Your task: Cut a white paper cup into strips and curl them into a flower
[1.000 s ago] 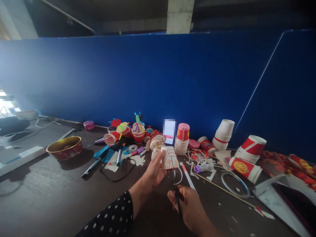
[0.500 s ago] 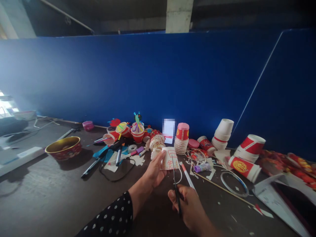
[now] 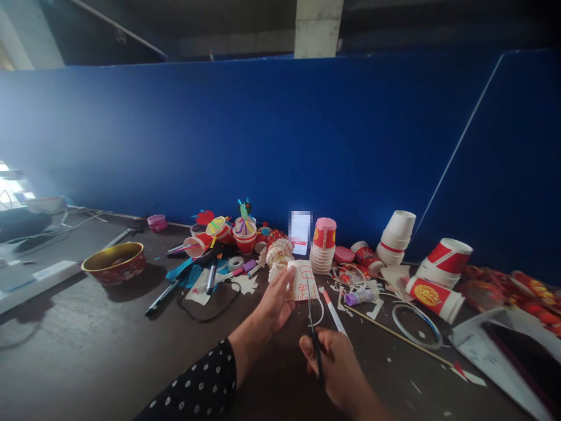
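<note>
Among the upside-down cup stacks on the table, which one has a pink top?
The stack just right of the lit screen, the pink-topped stack. Farther right, the mostly white stack and the rightmost stack have white tops.

I note my right fingers (image 3: 325, 338) have shifted slightly rightward since the earlier views. The scissors (image 3: 317, 352) moved with them; displacement minor.

Your left hand (image 3: 279, 303) grips a white paper piece (image 3: 302, 282) with red line drawings; your right hand (image 3: 338, 359) holds black-handled scissors (image 3: 317, 355), blades at its lower edge. Left: gold-lined bowl (image 3: 114, 276). Far: pink-topped paper-cup stack (image 3: 322, 258).
</note>
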A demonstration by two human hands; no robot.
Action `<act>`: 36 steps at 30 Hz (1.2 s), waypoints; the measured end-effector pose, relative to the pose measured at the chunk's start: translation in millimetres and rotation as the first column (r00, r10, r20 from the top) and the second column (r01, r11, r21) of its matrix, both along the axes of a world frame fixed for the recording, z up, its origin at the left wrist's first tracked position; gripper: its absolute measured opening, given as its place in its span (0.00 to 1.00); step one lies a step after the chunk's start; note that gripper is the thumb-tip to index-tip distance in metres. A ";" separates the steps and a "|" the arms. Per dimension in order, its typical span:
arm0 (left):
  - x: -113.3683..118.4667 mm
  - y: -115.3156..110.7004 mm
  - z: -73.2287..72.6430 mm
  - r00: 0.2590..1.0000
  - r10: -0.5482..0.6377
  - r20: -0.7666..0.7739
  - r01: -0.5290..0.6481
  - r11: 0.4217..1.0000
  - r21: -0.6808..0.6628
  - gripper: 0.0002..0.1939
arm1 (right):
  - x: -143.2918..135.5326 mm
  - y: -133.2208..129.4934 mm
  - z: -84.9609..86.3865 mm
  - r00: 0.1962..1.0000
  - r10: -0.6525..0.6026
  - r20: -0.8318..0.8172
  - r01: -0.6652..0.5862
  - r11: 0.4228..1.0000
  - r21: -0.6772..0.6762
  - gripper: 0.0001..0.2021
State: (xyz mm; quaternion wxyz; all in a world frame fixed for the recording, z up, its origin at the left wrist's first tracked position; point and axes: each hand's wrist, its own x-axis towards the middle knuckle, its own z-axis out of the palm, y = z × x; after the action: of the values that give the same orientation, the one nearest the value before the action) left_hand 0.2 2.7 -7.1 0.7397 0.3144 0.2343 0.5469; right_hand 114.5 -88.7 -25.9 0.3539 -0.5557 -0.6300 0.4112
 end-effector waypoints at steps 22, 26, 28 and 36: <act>-0.5 2.7 -0.8 1.000 0.014 0.008 -0.015 0.999 0.047 0.19 | 2.1 8.3 -21.2 0.995 -0.025 -0.099 0.028 0.999 0.032 0.27; -0.5 2.3 1.2 1.000 0.024 -0.005 -0.024 0.997 0.068 0.21 | 2.1 7.9 -17.8 0.996 -0.021 -0.088 0.024 0.999 0.037 0.28; -0.7 1.9 2.0 1.000 0.021 -0.010 -0.021 0.997 0.070 0.22 | 2.3 7.5 -16.1 0.997 -0.020 -0.077 0.023 0.999 0.040 0.28; -3.2 -0.8 6.3 1.000 -0.004 -0.015 0.005 0.996 0.089 0.27 | 1.0 7.2 -18.9 0.992 -0.034 -0.120 0.038 0.999 0.033 0.28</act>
State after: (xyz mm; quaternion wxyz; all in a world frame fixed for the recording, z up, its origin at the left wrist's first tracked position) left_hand -3.0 1.9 -0.9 0.7244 0.3519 0.2144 0.5527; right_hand 115.5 -81.6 -44.8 0.4079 -0.5350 -0.6048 0.4261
